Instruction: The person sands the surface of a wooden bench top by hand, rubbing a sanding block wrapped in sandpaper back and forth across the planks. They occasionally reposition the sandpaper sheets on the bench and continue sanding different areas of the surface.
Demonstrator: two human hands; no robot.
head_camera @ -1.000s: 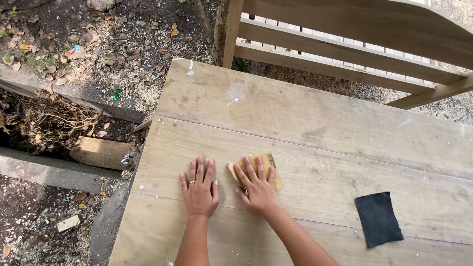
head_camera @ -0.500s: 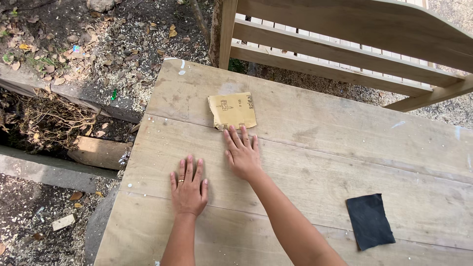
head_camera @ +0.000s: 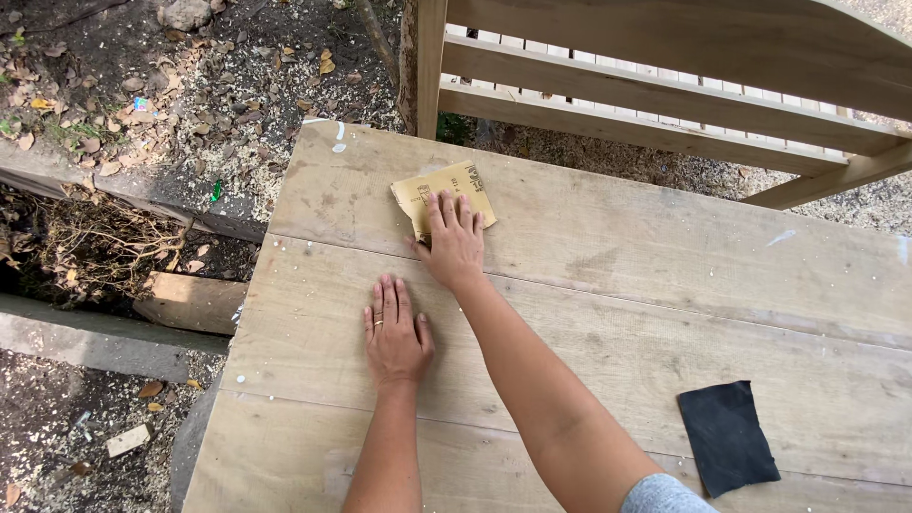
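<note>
- Landmark: the plank table (head_camera: 665, 256), built of wide boards running left to right, standing outdoors over littered ground.
- Right hand (head_camera: 454, 249): arm extended toward the far left corner of the table. The hand lies flat, fingers (head_camera: 448, 211) straight and slightly spread, pressing down on a tan sheet of sandpaper (head_camera: 439, 190). Nothing is gripped; the sheet is held only by downward pressure.
- Sandpaper position: on the table's farthest board, near its far left corner. The fingertips cover the sheet's near half; the rest shows beyond and to either side of the fingers, away from the person.
- Sandpaper axis: the sheet's long side runs roughly left to right along the board, tilted slightly, so the fingers cross it about square.
- Left hand (head_camera: 395, 334): flat on the table's middle board, palm down, fingers straight and close together, holding nothing. It sits nearer the person than the right hand, just apart from that wrist, and does not touch the sandpaper.
- Nearer hand: the right is on the sheet; the left is a board-width short of it.
- Other item: a dark sheet (head_camera: 727, 435) lies at the table's near right, well apart from both hands.
- Beyond the table's far edge: a wooden rail frame (head_camera: 665, 95).
</note>
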